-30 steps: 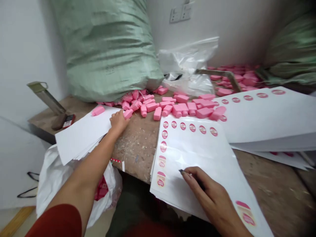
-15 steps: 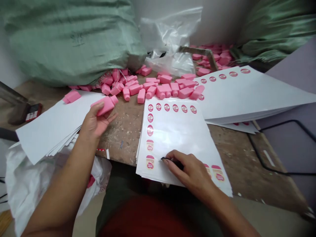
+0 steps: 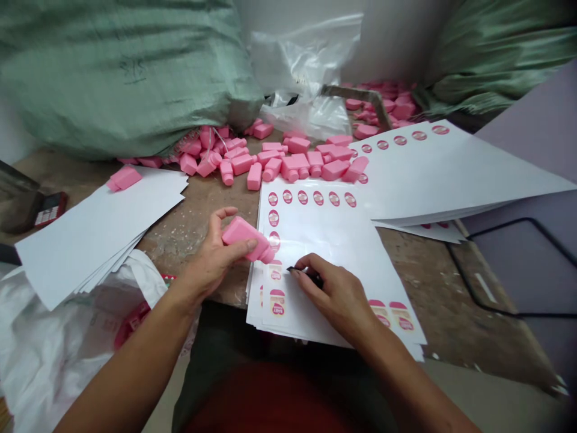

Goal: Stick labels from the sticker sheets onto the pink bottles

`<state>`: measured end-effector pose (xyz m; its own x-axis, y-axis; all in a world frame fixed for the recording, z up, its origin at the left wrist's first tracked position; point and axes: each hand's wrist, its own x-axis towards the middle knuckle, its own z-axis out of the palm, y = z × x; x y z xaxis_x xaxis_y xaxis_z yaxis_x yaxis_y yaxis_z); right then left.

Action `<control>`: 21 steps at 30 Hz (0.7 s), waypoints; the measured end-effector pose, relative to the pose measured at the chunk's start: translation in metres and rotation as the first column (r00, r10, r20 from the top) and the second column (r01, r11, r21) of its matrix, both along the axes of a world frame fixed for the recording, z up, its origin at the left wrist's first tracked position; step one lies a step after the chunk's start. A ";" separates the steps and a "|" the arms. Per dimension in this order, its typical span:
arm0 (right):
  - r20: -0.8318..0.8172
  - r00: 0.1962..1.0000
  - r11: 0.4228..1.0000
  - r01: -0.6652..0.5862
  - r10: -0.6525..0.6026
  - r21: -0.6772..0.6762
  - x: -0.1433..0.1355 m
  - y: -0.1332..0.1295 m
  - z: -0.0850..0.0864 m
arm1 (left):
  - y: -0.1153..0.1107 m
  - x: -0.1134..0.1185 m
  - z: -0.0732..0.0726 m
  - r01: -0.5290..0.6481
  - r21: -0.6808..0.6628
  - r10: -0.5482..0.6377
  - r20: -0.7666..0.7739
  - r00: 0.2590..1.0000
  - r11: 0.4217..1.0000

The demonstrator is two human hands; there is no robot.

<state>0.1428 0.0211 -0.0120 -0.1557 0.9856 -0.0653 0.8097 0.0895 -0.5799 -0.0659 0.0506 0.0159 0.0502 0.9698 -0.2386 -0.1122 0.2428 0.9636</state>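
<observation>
A pink plastic bottle [image 3: 247, 237] is gripped in my left hand [image 3: 211, 255], tilted with its neck pointing down and right over the left edge of the sticker sheet [image 3: 324, 240]. My right hand [image 3: 336, 291] rests on that sheet, its fingers closed around a small dark pointed tool [image 3: 311, 275] whose exact kind I cannot make out. The tool's tip is beside a pink-and-cream "BABY" sticker [image 3: 276, 272] in the left column. Below it, another such sticker [image 3: 277, 304] sits near the sheet's lower left corner. Round pink stickers line the sheet's top row.
Several pink bottles [image 3: 295, 165] lie heaped behind the sheet. Blank-looking sheets [image 3: 99, 225] lie at left under one bottle [image 3: 125, 178]; more sticker sheets [image 3: 451, 174] spread at right. A green sack [image 3: 135, 78] stands behind, and a white bag [image 3: 45, 343] hangs below the table edge.
My left hand has brought the pink bottle right and nearer, from above the bare table to the sheet's left edge. The right hand and its tool have shifted slightly up and left.
</observation>
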 end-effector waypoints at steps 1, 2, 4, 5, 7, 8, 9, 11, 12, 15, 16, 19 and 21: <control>0.012 1.000 1.000 -0.002 0.002 0.003 -0.002 0.003 0.000 | 0.000 0.004 -0.002 -0.010 -0.038 0.012 0.059 0.998 0.999; 0.025 1.000 1.000 -0.003 0.002 0.003 -0.003 0.006 0.000 | -0.001 0.006 -0.003 -0.018 -0.056 0.023 0.094 0.995 0.998; 0.049 0.999 1.000 -0.002 0.002 0.000 -0.005 0.010 -0.002 | -0.005 0.009 -0.003 0.006 -0.052 -0.001 0.109 0.994 0.999; 0.058 0.998 1.000 -0.001 0.001 0.002 -0.006 0.012 -0.003 | -0.008 0.009 -0.003 0.044 -0.049 -0.039 0.101 0.994 0.998; 0.074 0.997 1.000 0.000 -0.001 0.021 -0.006 0.014 -0.005 | -0.015 0.006 -0.001 0.182 -0.081 -0.177 0.061 0.982 0.980; 0.084 0.997 0.999 -0.001 -0.002 0.033 -0.006 0.015 -0.006 | -0.018 0.004 0.000 0.265 -0.098 -0.265 0.010 0.964 0.959; 0.092 0.996 0.999 -0.002 -0.002 0.047 -0.006 0.015 -0.007 | -0.021 0.003 -0.001 0.341 -0.098 -0.349 -0.076 0.934 0.935; 0.104 0.995 0.998 -0.008 0.001 0.070 -0.005 0.016 -0.009 | -0.025 0.001 -0.004 0.462 -0.025 -0.443 -0.330 0.834 0.887; 0.114 0.993 0.997 -0.012 0.003 0.075 -0.005 0.016 -0.010 | -0.026 0.001 -0.007 0.515 0.030 -0.444 -0.464 0.766 0.857; 0.169 0.986 0.997 -0.018 0.005 0.076 -0.007 0.017 -0.011 | -0.027 0.005 -0.019 0.638 0.126 -0.391 -0.697 0.602 0.759; 0.188 0.982 0.997 -0.020 0.006 0.074 -0.007 0.018 -0.011 | -0.027 0.006 -0.023 0.655 0.131 -0.384 -0.718 0.581 0.745; 0.222 0.975 0.996 -0.027 0.009 0.082 -0.009 0.018 -0.010 | -0.027 0.008 -0.031 0.634 0.148 -0.373 -0.699 0.610 0.759; 0.232 0.973 0.995 -0.031 0.009 0.090 -0.010 0.019 -0.009 | -0.027 0.008 -0.033 0.618 0.147 -0.379 -0.674 0.634 0.773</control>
<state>0.1325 0.0398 -0.0209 -0.1671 0.9859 -0.0109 0.9183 0.1516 -0.3656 -0.0582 0.0235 -0.0172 0.5196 0.8520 -0.0642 0.5275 -0.2607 0.8086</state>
